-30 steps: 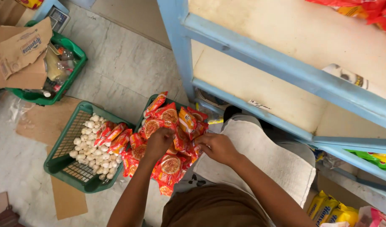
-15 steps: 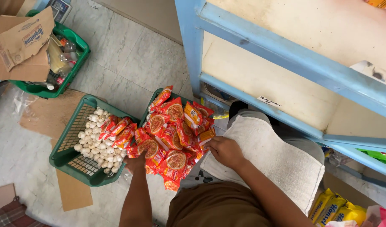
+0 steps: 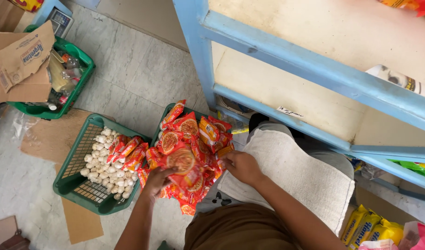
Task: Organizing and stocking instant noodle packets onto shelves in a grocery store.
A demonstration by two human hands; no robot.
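A heap of red and orange snack packets (image 3: 188,143) fills a green basket (image 3: 168,112) in front of me. My left hand (image 3: 156,179) grips a packet at the heap's near left side. My right hand (image 3: 240,165) rests on the packets at the heap's right edge, fingers curled into them. A pale cloth (image 3: 296,172) lies across my lap beside the right hand.
A second green basket (image 3: 68,180) on the left holds white garlic bulbs (image 3: 100,162) and a few packets. A third green basket (image 3: 78,83) with bottles stands far left under cardboard (image 3: 22,60). Blue shelving (image 3: 314,69) rises at right. Yellow packets (image 3: 367,227) lie at lower right.
The view has shifted slightly. My left hand has come back up onto the heap's near left side and closed on a packet. My right hand stays at the heap's right edge.
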